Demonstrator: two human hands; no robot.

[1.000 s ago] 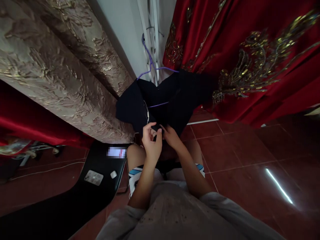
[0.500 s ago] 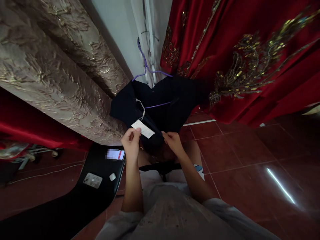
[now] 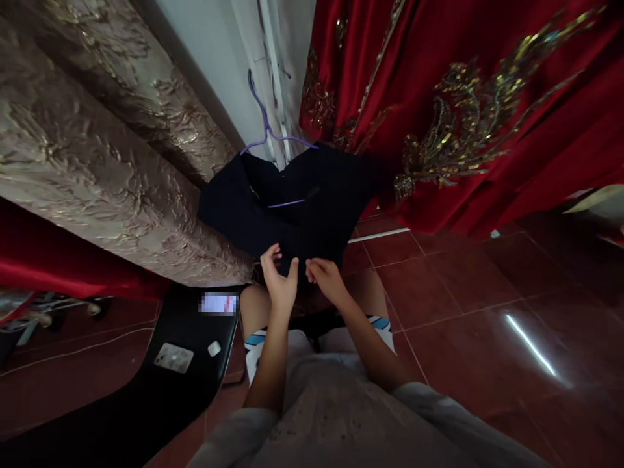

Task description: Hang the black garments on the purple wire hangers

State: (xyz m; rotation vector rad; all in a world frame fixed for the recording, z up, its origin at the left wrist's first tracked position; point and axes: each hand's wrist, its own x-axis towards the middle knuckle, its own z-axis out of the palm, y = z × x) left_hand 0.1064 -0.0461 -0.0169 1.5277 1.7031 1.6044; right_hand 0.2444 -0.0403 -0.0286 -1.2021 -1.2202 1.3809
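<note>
Below the purple hanger (image 3: 266,130): I see the dark garment (image 3: 292,208) hanging.
Left hand (image 3: 279,283): half open at its hem, gripping nothing.
Right hand (image 3: 324,279): fingertips pinched at hem; hold unclear to me.

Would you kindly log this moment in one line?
dark garment: on hanger | left hand: open at hem | right hand: on hem
</note>
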